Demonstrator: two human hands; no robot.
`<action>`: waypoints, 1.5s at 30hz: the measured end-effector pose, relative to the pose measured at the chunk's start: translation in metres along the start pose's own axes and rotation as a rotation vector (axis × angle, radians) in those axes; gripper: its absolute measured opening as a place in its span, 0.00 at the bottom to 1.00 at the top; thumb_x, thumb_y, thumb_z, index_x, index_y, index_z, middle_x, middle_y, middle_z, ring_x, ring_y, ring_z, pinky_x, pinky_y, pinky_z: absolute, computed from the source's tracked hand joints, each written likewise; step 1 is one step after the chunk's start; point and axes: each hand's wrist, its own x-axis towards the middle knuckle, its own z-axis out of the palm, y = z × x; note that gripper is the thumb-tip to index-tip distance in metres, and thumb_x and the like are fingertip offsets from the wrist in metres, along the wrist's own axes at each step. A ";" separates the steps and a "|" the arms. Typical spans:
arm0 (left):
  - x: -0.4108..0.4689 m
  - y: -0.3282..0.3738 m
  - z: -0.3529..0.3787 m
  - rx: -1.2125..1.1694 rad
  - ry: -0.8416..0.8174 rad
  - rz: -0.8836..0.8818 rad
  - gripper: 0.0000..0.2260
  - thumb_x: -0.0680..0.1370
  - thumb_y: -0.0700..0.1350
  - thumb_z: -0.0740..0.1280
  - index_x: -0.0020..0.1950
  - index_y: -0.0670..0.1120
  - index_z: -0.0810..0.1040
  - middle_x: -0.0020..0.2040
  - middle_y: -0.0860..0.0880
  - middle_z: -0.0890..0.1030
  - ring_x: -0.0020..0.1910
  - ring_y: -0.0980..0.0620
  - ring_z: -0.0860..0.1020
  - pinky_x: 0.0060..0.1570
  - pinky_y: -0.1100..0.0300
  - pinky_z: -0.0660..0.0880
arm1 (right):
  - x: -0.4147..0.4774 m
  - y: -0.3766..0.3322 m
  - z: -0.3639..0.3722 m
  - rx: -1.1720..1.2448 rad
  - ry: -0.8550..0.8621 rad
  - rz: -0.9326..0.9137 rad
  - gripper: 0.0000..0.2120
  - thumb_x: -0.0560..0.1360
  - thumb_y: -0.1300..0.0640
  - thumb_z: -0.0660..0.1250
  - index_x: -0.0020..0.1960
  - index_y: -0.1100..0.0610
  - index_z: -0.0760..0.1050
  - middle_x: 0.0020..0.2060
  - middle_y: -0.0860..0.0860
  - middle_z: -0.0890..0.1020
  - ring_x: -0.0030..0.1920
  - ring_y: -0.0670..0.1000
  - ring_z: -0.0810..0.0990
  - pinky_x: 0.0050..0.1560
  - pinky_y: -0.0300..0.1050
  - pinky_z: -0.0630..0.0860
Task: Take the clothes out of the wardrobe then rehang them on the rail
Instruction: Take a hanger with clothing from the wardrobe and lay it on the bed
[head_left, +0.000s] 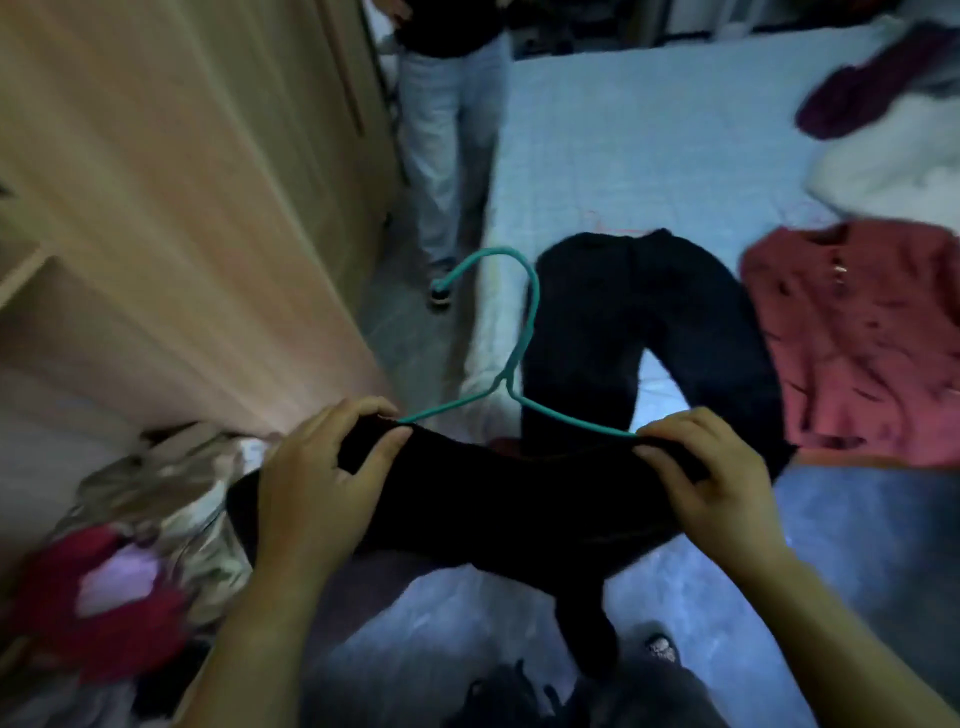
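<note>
Left hand (317, 467): nearest me, fingers curled over one shoulder end of the black top (493, 499), thumb pressed on the cloth.
Right hand (711, 467): gripping the other shoulder end the same way, fingers folded over the top edge.
Black top: stretched between the two hands, draped on the teal hanger (506, 382), its body sagging below the hands.
Hanger axis: the arms run side to side from hand to hand; the neck and hook point away from the person, and the hook curls over to the left.
Beyond the hanger: the bed (649, 156), with a dark garment (623, 322) lying on it just behind the hook.
Right of the hanger: a pink blouse (857, 338) spread flat; farther off, a maroon piece (857, 98) on white cloth (883, 176).
Left of the hanger: the wardrobe (182, 208), and below it a heap of clothes (156, 519).
Past the hook: another person's legs (452, 130) in pale jeans.
Hard to see: both hanger tips are buried under cloth and fingers; the top's lower end is a dark blur; the whole room is dim and smeared.
</note>
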 end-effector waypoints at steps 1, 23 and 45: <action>0.005 0.014 0.020 -0.052 -0.045 -0.003 0.07 0.72 0.57 0.64 0.46 0.57 0.76 0.43 0.63 0.77 0.46 0.61 0.75 0.46 0.63 0.68 | -0.002 0.013 -0.021 -0.045 0.038 0.017 0.11 0.74 0.52 0.64 0.46 0.58 0.81 0.42 0.49 0.78 0.43 0.44 0.77 0.48 0.36 0.72; 0.240 0.280 0.265 -0.272 0.051 0.301 0.07 0.76 0.54 0.64 0.50 0.53 0.76 0.44 0.60 0.77 0.46 0.60 0.74 0.47 0.59 0.71 | 0.222 0.260 -0.265 -0.289 0.286 -0.079 0.07 0.75 0.55 0.66 0.49 0.56 0.79 0.43 0.51 0.78 0.45 0.51 0.77 0.49 0.46 0.73; 0.439 0.150 0.532 0.367 -0.522 -0.166 0.28 0.77 0.65 0.53 0.74 0.55 0.60 0.72 0.45 0.66 0.70 0.45 0.65 0.66 0.40 0.64 | 0.450 0.525 -0.046 -0.347 -0.523 0.185 0.20 0.75 0.52 0.67 0.65 0.59 0.73 0.56 0.58 0.78 0.55 0.61 0.76 0.53 0.53 0.74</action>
